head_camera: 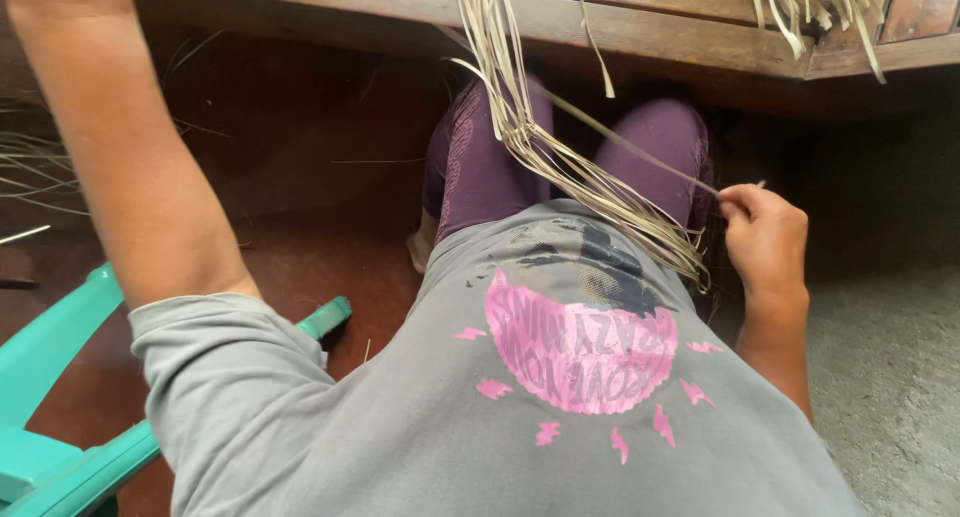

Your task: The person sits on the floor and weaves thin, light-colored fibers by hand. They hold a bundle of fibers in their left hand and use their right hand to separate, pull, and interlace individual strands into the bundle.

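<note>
Pale, flat dried-leaf strips (560,167) hang in one loose bundle from the brown wooden desk (640,32) edge down across my purple-trousered lap. I count two hands: my right hand (762,232) has its grip pinched shut on a single thin strip pulled taut, while my left hand is raised out of view, only the forearm (130,157) showing. One turquoise plastic chair (60,417) stands beside me on the reddish floor (320,177).

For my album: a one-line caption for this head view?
Seated person's right hand pinches one pale strip from a hanging bundle.
</note>
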